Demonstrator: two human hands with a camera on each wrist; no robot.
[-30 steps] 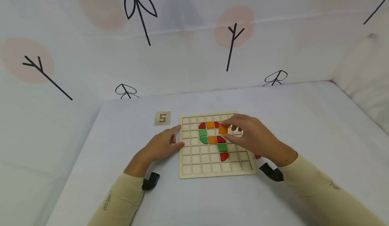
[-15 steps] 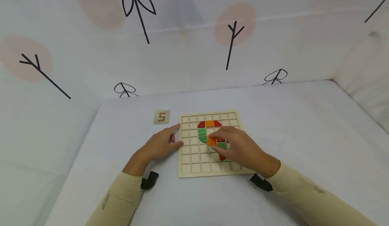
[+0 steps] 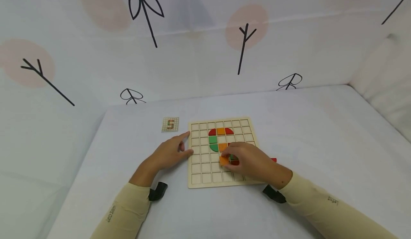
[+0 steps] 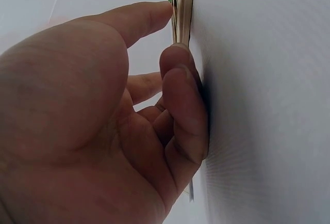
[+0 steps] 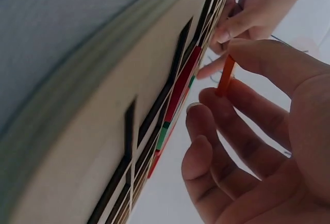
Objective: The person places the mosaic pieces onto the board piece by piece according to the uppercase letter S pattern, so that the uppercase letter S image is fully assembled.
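Observation:
A pale wooden grid board [image 3: 196, 169] lies on the white table, with red, orange and green tiles set in its cells in a curved row. My right hand [image 3: 252, 162] pinches an orange square tile [image 3: 223, 161] between thumb and fingers, just over the lower middle of the board. In the right wrist view this orange tile [image 5: 226, 76] is held edge-on, apart from the board's surface. Partly covered by that hand are a green tile [image 3: 233, 157] and a red tile [image 3: 235, 162]. My left hand [image 3: 168, 153] touches the board's left edge with thumb and forefinger; its other fingers are bent.
A small pattern card [image 3: 170, 124] with a coloured S-like figure lies left of the board's far corner. One red piece [image 3: 273, 159] shows just right of the board, partly behind the right wrist. White patterned cloth rises behind the table.
My right hand has carried the orange square tile left and then toward the near side of the board, from beside the upper red tile. The left hand stays at the board's edge.

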